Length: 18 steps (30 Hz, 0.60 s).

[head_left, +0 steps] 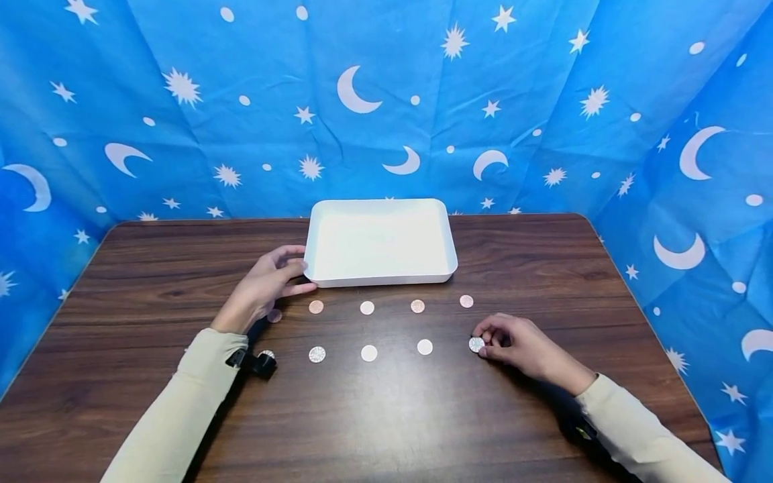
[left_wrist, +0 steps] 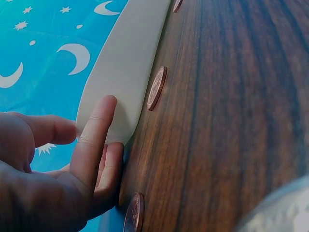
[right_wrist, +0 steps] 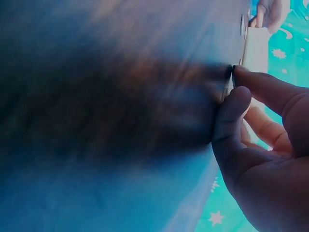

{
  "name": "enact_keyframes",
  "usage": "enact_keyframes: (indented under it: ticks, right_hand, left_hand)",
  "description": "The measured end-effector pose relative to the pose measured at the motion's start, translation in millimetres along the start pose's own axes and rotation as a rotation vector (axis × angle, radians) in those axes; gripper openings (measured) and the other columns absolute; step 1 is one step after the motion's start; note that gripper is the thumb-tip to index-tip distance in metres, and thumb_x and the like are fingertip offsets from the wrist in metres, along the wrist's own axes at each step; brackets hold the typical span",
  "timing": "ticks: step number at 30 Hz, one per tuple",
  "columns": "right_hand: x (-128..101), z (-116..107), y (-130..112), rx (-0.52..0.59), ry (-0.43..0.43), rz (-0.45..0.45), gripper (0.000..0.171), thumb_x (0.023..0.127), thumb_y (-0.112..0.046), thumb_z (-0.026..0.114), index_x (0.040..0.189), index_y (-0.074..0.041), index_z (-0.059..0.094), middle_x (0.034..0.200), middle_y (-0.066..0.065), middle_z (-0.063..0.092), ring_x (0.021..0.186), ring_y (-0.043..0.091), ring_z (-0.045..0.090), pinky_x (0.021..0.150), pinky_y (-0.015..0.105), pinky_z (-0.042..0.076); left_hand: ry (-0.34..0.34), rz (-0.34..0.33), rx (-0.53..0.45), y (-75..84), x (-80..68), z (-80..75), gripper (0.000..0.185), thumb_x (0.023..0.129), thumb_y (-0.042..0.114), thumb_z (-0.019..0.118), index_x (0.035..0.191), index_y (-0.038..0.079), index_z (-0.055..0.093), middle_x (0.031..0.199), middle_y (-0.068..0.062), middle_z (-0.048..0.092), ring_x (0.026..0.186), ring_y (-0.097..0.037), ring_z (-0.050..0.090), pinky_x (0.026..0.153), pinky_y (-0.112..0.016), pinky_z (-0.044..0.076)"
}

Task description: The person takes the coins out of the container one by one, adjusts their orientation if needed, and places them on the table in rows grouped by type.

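My left hand [head_left: 264,282] is at the left end of a white rectangular tray [head_left: 447,245], its fingers fairly straight and touching the tray's side and corner. In the left wrist view one fingertip [left_wrist: 110,104] lies against the tray wall [left_wrist: 123,63]. My right hand [head_left: 519,342] pinches a silver coin [head_left: 476,344] by its right edge between thumb and index finger, at the table surface. Nearest that hand on the far side lies a copper coin [head_left: 466,301]. In the right wrist view the pinched coin is mostly hidden by shadow and fingers.
Coins lie in two rows before the tray: copper ones like this coin [head_left: 316,306] behind, silver ones like this coin [head_left: 317,354] in front. One silver coin [head_left: 266,354] is partly covered by the left wrist camera [head_left: 264,365]. A blue curtain [head_left: 386,134] surrounds the wooden table [head_left: 362,429].
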State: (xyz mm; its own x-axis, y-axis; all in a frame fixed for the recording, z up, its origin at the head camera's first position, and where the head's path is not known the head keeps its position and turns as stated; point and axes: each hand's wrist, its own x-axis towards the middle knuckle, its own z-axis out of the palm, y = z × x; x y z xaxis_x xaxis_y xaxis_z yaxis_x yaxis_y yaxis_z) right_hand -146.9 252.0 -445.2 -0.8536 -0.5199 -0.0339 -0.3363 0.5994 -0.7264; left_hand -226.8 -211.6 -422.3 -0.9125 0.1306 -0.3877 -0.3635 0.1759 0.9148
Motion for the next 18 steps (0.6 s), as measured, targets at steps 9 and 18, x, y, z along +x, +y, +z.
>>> enact_keyframes:
  ticks: [9, 18]
  right_hand:
    - [-0.1, 5.0, 2.7, -0.080, 0.007, -0.057, 0.017, 0.092, -0.007, 0.081, 0.106, -0.013, 0.072, 0.093, -0.006, 0.061, 0.080, 0.002, 0.055, 0.071, 0.025, 0.050]
    - [0.3, 4.0, 2.8, -0.054, -0.004, -0.047, 0.017, 0.092, -0.008, 0.081, 0.105, -0.014, 0.072, 0.091, -0.006, 0.060, 0.081, 0.004, 0.054, 0.071, 0.025, 0.048]
  left_hand:
    - [0.006, 0.006, -0.036, -6.4, -0.6, -1.1, 0.058, 0.112, 0.018, 0.051, 0.165, 0.009, 0.029, 0.160, -0.025, 0.038, 0.101, -0.016, 0.077, 0.104, -0.037, 0.053]
    - [0.001, 0.010, -0.017, -6.9, 1.1, 0.9, 0.058, 0.112, 0.019, 0.051, 0.165, 0.010, 0.029, 0.159, -0.024, 0.039, 0.100, -0.015, 0.077, 0.104, -0.035, 0.052]
